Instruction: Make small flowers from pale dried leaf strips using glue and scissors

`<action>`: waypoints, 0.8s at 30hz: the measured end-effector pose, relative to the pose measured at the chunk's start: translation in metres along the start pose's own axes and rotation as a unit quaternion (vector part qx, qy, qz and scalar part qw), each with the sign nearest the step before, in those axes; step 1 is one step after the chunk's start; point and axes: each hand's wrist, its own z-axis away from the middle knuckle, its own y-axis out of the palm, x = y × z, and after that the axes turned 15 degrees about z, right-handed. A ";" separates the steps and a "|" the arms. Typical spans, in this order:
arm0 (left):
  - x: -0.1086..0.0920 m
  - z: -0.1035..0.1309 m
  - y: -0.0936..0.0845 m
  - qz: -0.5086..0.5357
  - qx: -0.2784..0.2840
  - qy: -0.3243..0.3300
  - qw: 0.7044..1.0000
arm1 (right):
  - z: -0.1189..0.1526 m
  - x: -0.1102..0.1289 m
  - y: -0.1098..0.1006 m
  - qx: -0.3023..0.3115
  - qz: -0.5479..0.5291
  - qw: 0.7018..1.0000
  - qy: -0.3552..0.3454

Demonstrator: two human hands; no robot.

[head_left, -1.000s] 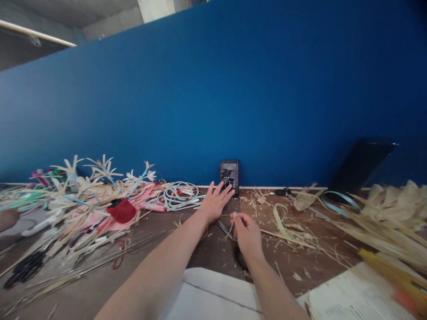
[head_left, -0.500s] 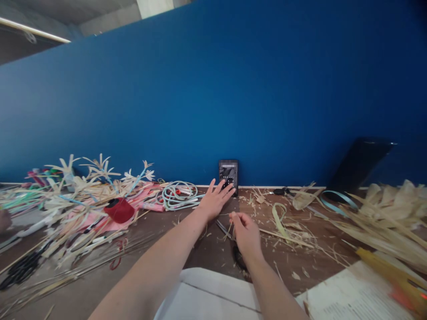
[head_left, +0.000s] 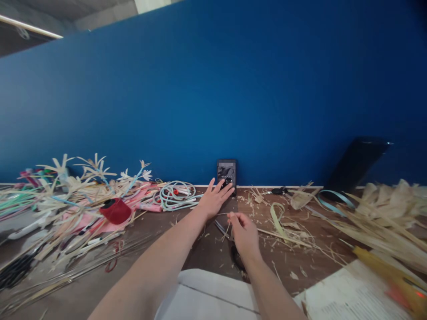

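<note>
My left hand (head_left: 212,200) reaches toward the wall with its fingers spread. Its fingertips overlap the lower part of a phone (head_left: 226,165) that leans on the wall; whether they touch the screen I cannot tell. My right hand (head_left: 245,233), to the right and nearer, pinches a thin straw-coloured strip (head_left: 228,227) between thumb and forefinger. Below that hand lie dark-handled scissors (head_left: 222,227), partly covered by it, with the blades pointing up and left.
Dried-leaf flowers, strips and a red rounded object (head_left: 115,211) pile up at left, beside a coiled pale-blue cord (head_left: 178,195). At right are dried husks (head_left: 390,204), a yellow glue gun (head_left: 383,271) and printed paper (head_left: 353,289). Shavings litter the brown table (head_left: 267,271). A blue wall (head_left: 200,98) stands behind.
The view has shifted slightly, so everything sits a little further left. Both hands keep nearly the same pose, the left spread by the phone and the right pinching the strip.
</note>
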 end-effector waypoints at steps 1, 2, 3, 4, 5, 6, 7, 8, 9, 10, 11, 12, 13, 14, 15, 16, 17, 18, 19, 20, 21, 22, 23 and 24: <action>0.000 0.000 0.000 0.000 -0.002 0.001 1.000 | 0.000 0.000 0.000 0.001 -0.001 1.000 -0.001; 0.000 0.000 0.000 0.000 -0.005 0.002 1.000 | 0.000 -0.001 0.000 0.000 -0.003 1.000 -0.003; 0.000 0.001 0.000 -0.001 -0.007 0.003 1.000 | 0.000 -0.001 0.000 0.000 -0.004 1.000 -0.004; 0.000 0.001 0.000 -0.001 -0.009 0.005 1.000 | -0.001 -0.001 0.000 -0.001 -0.005 1.000 -0.004; 0.000 0.001 0.000 -0.002 -0.009 0.005 1.000 | 0.000 -0.001 0.000 -0.003 -0.005 1.000 -0.004; 0.000 0.002 0.000 -0.004 -0.009 0.005 1.000 | 0.000 -0.001 0.000 -0.005 -0.005 1.000 -0.006; 0.000 0.002 0.000 -0.005 -0.009 0.005 1.000 | 0.000 -0.001 0.000 -0.006 -0.004 1.000 -0.009; 0.000 0.002 0.000 -0.006 -0.009 0.006 1.000 | 0.000 0.000 0.000 -0.007 -0.002 1.000 -0.011; 0.000 0.002 0.000 -0.006 -0.009 0.007 1.000 | 0.000 0.000 0.000 -0.007 -0.001 1.000 -0.013; 0.000 0.002 0.000 -0.006 -0.010 0.008 1.000 | 0.000 0.000 -0.001 -0.006 0.000 1.000 -0.014; 0.000 0.002 -0.001 -0.006 -0.011 0.009 1.000 | 0.000 0.001 -0.001 -0.004 0.002 1.000 -0.012; -0.001 0.002 -0.001 -0.004 -0.012 0.010 1.000 | 0.000 0.001 -0.001 -0.003 0.004 1.000 -0.010; -0.001 0.002 -0.001 -0.003 -0.012 0.010 1.000 | 0.000 0.001 -0.001 -0.003 0.007 1.000 -0.008; -0.001 0.002 -0.001 -0.001 -0.012 0.009 1.000 | 0.000 0.001 -0.001 -0.002 0.009 1.000 -0.007; -0.001 0.001 -0.001 0.000 -0.012 0.008 1.000 | 0.000 0.001 -0.001 -0.003 0.010 1.000 -0.006; -0.001 0.001 -0.001 0.002 -0.011 0.007 1.000 | 0.000 0.001 -0.001 -0.002 0.010 1.000 -0.005; -0.001 0.001 -0.001 0.003 -0.010 0.006 1.000 | 0.000 0.001 -0.001 -0.001 0.008 1.000 -0.004; -0.001 0.001 -0.001 0.004 -0.009 0.004 1.000 | 0.001 0.000 -0.001 0.000 0.006 1.000 -0.004; -0.001 0.001 0.000 0.005 -0.009 0.003 1.000 | 0.001 0.000 -0.001 -0.001 0.004 1.000 -0.003; -0.001 0.001 0.000 0.005 -0.009 0.002 1.000 | 0.001 0.000 -0.001 -0.002 0.002 1.000 -0.004; -0.001 0.001 0.000 0.006 -0.010 0.001 1.000 | 0.001 0.000 -0.001 -0.004 0.002 1.000 -0.005; -0.001 0.001 -0.001 0.007 -0.010 0.001 1.000 | 0.001 0.000 -0.001 -0.005 0.003 1.000 -0.007; -0.001 0.002 -0.001 0.008 -0.011 0.001 1.000 | 0.001 0.000 -0.001 -0.005 0.004 1.000 -0.008; -0.002 0.002 -0.001 0.008 -0.011 0.000 1.000 | 0.001 0.001 -0.001 -0.003 0.006 1.000 -0.009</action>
